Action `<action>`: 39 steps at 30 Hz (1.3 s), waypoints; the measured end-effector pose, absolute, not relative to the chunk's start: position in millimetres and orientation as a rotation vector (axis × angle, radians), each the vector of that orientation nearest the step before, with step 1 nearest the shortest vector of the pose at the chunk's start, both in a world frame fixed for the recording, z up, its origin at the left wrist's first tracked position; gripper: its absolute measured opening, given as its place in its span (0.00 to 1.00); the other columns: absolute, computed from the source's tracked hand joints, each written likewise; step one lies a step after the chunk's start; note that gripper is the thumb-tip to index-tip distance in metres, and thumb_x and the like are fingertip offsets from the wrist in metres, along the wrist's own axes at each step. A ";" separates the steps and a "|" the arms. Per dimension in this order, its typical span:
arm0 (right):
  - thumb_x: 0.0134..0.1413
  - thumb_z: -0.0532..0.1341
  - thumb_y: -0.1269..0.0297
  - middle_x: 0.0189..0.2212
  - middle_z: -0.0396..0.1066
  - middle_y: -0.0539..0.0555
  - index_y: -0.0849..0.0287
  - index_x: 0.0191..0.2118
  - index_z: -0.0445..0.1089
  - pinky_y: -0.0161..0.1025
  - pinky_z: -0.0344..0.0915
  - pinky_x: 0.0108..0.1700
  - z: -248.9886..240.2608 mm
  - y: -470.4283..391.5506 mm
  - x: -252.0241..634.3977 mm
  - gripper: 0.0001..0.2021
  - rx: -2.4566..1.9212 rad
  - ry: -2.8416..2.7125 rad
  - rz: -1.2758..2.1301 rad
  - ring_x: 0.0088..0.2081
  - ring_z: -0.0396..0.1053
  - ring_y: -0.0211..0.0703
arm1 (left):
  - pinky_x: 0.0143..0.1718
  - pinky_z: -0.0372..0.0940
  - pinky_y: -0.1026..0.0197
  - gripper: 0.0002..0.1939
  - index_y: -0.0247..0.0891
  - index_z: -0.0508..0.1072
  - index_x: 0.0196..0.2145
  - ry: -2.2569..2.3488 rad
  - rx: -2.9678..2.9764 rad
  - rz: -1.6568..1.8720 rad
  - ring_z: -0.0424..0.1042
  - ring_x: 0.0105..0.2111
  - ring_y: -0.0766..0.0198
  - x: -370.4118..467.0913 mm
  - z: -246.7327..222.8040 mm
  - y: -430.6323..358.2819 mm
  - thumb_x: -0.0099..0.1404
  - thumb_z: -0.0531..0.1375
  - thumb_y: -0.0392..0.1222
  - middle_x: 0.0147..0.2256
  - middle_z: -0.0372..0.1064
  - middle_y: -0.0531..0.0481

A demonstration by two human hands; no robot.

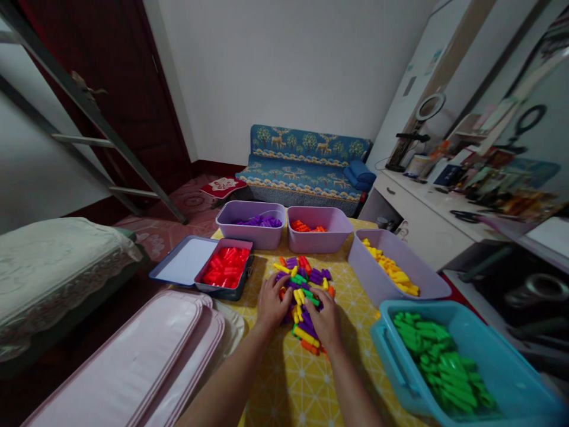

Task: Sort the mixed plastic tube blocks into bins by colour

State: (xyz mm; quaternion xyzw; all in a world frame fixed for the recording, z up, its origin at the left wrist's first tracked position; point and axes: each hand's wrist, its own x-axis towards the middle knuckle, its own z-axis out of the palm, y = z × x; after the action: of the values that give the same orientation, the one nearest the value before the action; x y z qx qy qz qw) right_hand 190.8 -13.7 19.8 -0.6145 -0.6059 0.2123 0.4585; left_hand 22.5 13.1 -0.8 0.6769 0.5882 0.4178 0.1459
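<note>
A mixed pile of small plastic tube-like pieces (306,336) in purple, yellow, green, orange and red lies on the yellow patterned tablecloth (284,385). My left hand (272,302) rests at the pile's left side, fingers curved and apart from the thumb over purple and orange pieces. From the right, my right hand (326,314) reaches in, with its thumb and forefinger around a green piece (312,299). Two yellow pieces (299,296) lie between the hands. Some fingertips are hidden among the pieces.
Around the pile stand a lilac bin (251,237) of purple pieces, another (320,242) of orange ones, a third (368,267) of yellow, a teal bin (395,362) of green, and an open case (222,290) of red. A pink padded item (133,356) lies at left.
</note>
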 end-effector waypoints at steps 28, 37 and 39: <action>0.54 0.62 0.64 0.40 0.75 0.58 0.58 0.39 0.77 0.38 0.63 0.47 35.7 41.7 172.7 0.09 -1.909 -1.858 0.343 0.44 0.71 0.46 | 0.60 0.59 0.46 0.18 0.45 0.74 0.52 1.695 1.963 1.182 0.65 0.56 0.53 22.3 -7.5 17.5 0.65 0.57 0.44 0.55 0.67 0.45; 0.53 0.58 0.61 0.33 0.75 0.56 0.57 0.31 0.73 0.40 0.66 0.42 31.7 8.8 197.1 0.08 -1.777 -1.545 0.358 0.36 0.73 0.46 | 0.60 0.60 0.46 0.17 0.47 0.74 0.51 1.699 1.980 1.171 0.65 0.56 0.53 22.3 -1.8 14.0 0.66 0.57 0.44 0.54 0.68 0.46; 0.52 0.58 0.61 0.31 0.75 0.55 0.57 0.31 0.73 0.39 0.66 0.38 27.6 2.4 206.0 0.08 -1.826 -1.512 0.391 0.33 0.73 0.45 | 0.59 0.60 0.45 0.16 0.47 0.75 0.51 1.705 1.978 1.182 0.65 0.56 0.53 22.3 -1.1 13.7 0.66 0.57 0.45 0.54 0.69 0.45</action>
State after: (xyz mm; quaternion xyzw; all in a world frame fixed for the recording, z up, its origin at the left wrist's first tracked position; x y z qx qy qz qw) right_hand 206.0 2.4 27.6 -0.7087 -0.5867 0.1519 0.3612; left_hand 22.3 13.7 -1.1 0.6834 0.5892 0.4086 0.1372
